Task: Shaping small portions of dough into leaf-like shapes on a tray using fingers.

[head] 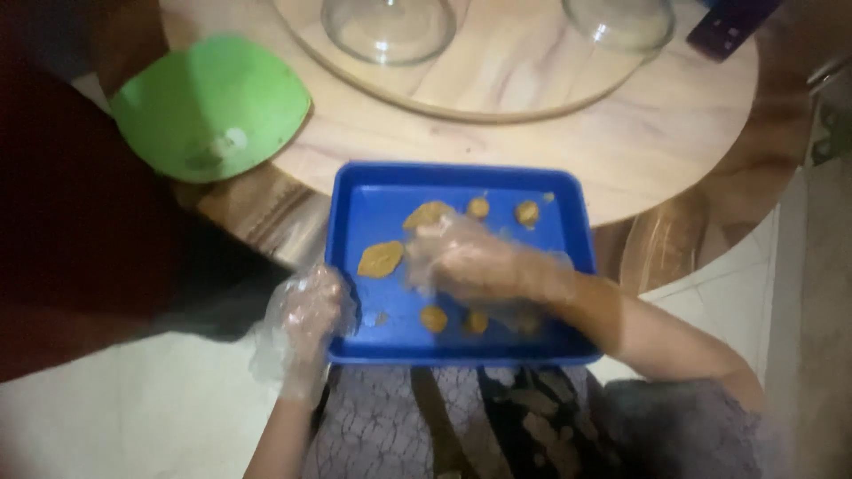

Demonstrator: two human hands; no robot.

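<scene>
Round pale wooden table [674, 133] with an inset turntable disc [497, 80], pale tiled floor below; dim, blurry shot. Landmark: the rectangular blue plastic tray [373, 200], which overhangs the table's near edge and rests toward the person's lap (patterned grey cloth).

Counts: one tray; about eight orange-brown dough pieces on it. That is two flattened leaf shapes, one [380, 259] left of tray centre and one [426, 213] toward the far rim; two small lumps [527, 213] near the far rim; three or so lumps [433, 318] along the near rim; and one faint crumb. Two clear glass dome covers [390, 31] sit beyond the tray on the turntable. One green plastic plate [213, 106] lies far-left of the tray, on the table edge. A dark object lies far-right of the tray, cut off by the frame.

Left hand [306, 315], in a clear plastic glove, curls over the tray's near-left rim, fingers closed on it. Right hand [461, 257], also gloved, lies over the tray's middle, fingers bent down onto the dough; whether it pinches a piece I cannot tell (blur).

A dark maroon mass crowds the space left of the tray. The tray floor is bare toward its right wall.
</scene>
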